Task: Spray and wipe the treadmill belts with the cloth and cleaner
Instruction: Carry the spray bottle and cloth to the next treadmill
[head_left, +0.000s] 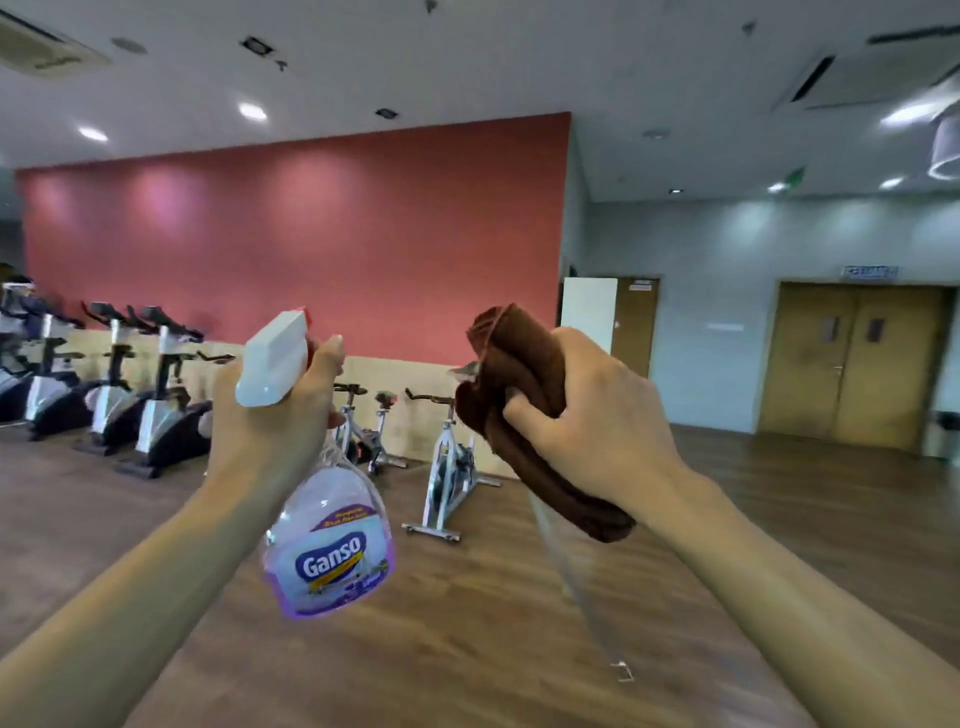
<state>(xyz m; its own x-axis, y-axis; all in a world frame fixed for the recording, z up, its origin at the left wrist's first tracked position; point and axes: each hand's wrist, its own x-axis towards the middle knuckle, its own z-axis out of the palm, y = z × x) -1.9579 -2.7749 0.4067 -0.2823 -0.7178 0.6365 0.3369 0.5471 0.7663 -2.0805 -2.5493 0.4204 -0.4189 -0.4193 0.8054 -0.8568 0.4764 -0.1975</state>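
My left hand (275, 415) grips the neck of a clear spray bottle (327, 551) of purple cleaner with a white trigger head and a "Ganso" label, held up at chest height. My right hand (597, 415) holds a folded brown cloth (519, 395) raised beside it, fingers curled around the bundle. Both arms reach forward into the room. No treadmill belt shows in the head view.
A row of upright exercise bikes (156, 405) lines the red wall at left. Two white spin bikes (447, 457) stand in the middle ahead. Brown double doors (852, 364) sit at right. The wooden floor (467, 623) spreads out below my arms.
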